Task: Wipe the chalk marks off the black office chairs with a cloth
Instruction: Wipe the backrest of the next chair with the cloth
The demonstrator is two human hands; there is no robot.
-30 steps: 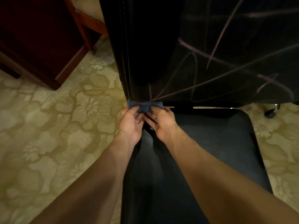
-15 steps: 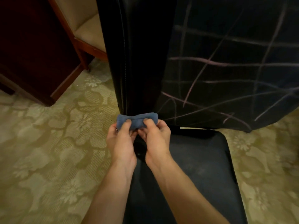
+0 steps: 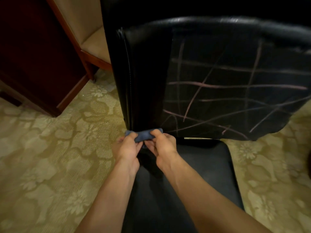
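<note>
A black office chair fills the middle of the view, its backrest [image 3: 210,78] upright and its seat [image 3: 202,174] below. Pale chalk lines [image 3: 218,91] cross the right and middle of the backrest; the left strip looks free of marks. A small folded blue cloth [image 3: 144,134] sits against the bottom left corner of the backrest. My left hand [image 3: 127,149] pinches its left end and my right hand [image 3: 162,147] pinches its right end, thumbs on top.
A patterned beige carpet [image 3: 50,157] lies around the chair. A dark wooden cabinet [image 3: 33,56] stands at the upper left, with a wooden-framed beige chair [image 3: 94,39] beside it, just behind the office chair's left edge.
The view has tilted up, so the backrest's top edge and more chalk lines now show. Both hands still hold the cloth at the backrest's bottom left corner.
</note>
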